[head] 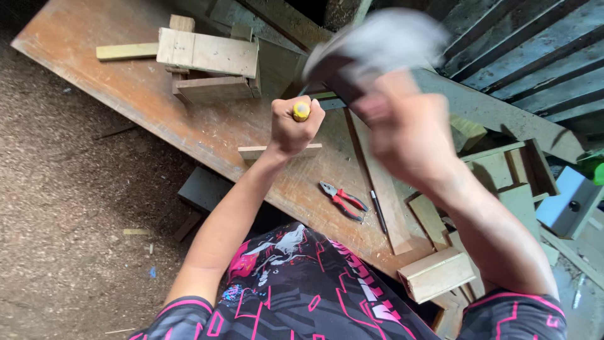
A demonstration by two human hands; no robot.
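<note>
My left hand (293,126) is clenched around a tool with a yellow handle end (301,111), held upright over a small wooden strip (251,152) on the brown workbench (126,75). My right hand (402,129) is raised above the bench and blurred by motion. It grips a hammer (371,44), whose grey head is smeared across the upper middle of the view. The part of the yellow-handled tool below my fist is hidden.
Red-handled pliers (343,200) and a dark pencil (378,211) lie on the bench near me. A stack of wood blocks (211,63) sits at the far end. A long plank (380,182), wooden frames (509,170) and a block (436,274) lie at right.
</note>
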